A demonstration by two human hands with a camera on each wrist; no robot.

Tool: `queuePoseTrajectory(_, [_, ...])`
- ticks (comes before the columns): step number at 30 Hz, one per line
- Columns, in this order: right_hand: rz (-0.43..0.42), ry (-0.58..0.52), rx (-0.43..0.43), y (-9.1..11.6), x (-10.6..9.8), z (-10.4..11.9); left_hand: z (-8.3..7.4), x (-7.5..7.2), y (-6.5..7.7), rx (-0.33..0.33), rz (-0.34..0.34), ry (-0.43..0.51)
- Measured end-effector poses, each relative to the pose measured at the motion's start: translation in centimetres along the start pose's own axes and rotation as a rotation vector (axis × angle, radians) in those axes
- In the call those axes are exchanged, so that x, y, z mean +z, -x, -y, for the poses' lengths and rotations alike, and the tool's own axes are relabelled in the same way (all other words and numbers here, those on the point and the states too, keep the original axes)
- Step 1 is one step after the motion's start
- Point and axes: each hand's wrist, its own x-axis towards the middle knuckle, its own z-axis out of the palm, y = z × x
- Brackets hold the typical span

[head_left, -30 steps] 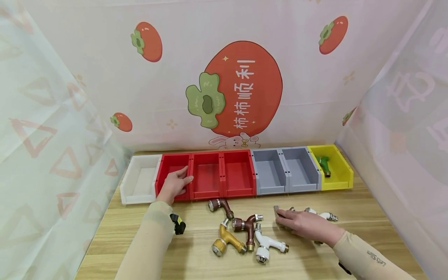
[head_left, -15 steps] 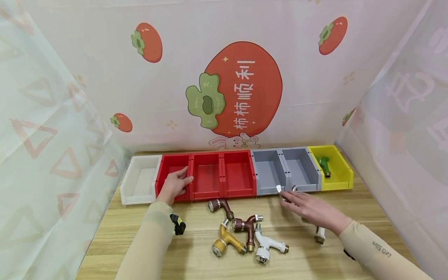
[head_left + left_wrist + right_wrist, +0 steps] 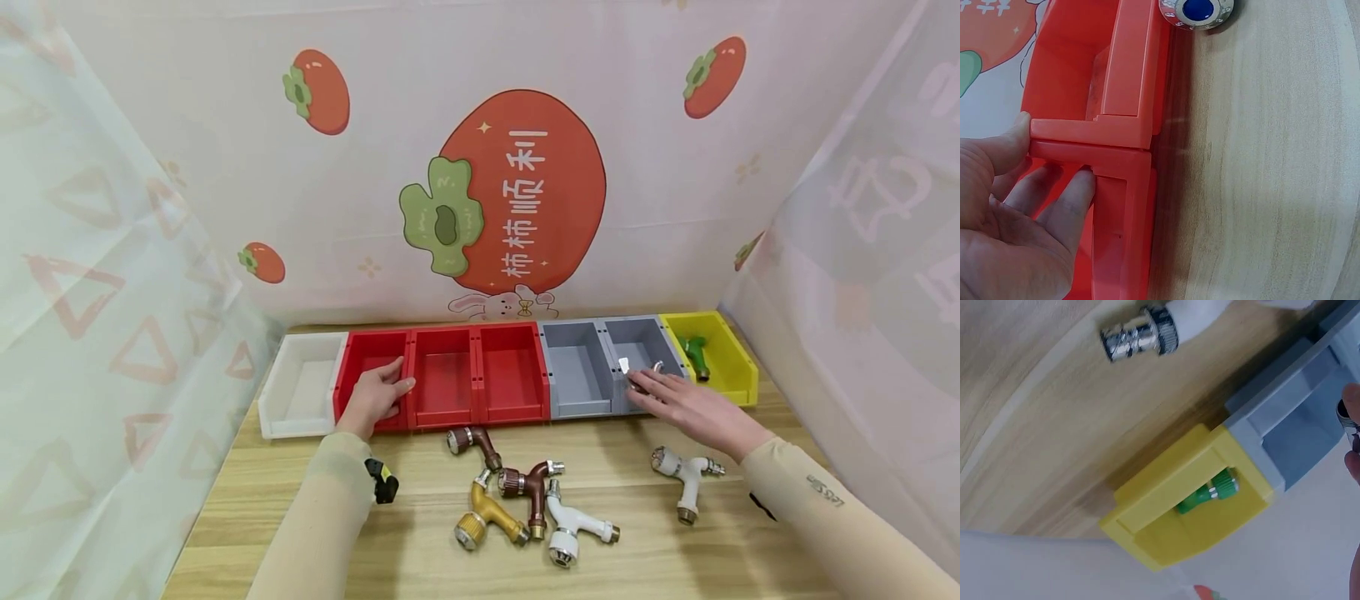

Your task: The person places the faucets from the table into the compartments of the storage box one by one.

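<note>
My left hand (image 3: pixel 372 397) pinches the adjoining walls of two red bins, its thumb in the middle red bin (image 3: pixel 442 383) and its fingers inside the left red bin (image 3: pixel 1110 212). Over the right grey bin (image 3: pixel 633 335), my right hand (image 3: pixel 697 410) holds a silver metal faucet (image 3: pixel 624 366). The faucet's flat tip and one outlet end stick out past the fingers; the rest is hidden under the hand. In the right wrist view, the faucet's threaded end (image 3: pixel 1348 417) shows between fingertips at the right edge.
Beside the grey bins, a yellow bin (image 3: pixel 738 367) contains a green faucet (image 3: pixel 696 358). A white bin (image 3: pixel 296 421) ends the row at left. On the table lie two white faucets (image 3: pixel 688 479), a gold faucet (image 3: pixel 489 510) and two brown faucets (image 3: pixel 534 492).
My right hand has lifted the silver faucet from the table and carried it up to the right grey bin, uncovering the right-hand white faucet. The left hand has stayed in place.
</note>
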Motion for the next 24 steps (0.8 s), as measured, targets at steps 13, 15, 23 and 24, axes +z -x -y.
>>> queuePoseTrajectory(13, [-0.253, 0.813, -0.395, -1.1, -1.6, -3.4, 0.0, 0.0, 0.1, -0.015, -0.008, 0.001])
queuePoseTrajectory(15, [-0.245, 0.81, -0.397, -1.3, -1.7, -3.4, 0.0, 0.0, 0.1, -0.014, -0.008, 0.005])
queuePoseTrajectory(23, [-0.198, 0.782, -0.364, -1.8, -1.7, -3.8, -0.1, 0.0, 0.2, -0.011, -0.014, 0.012])
queuePoseTrajectory(24, [-0.192, 0.785, -0.36, -1.9, -1.6, -3.9, -0.1, 0.0, 0.2, -0.013, -0.016, 0.012])
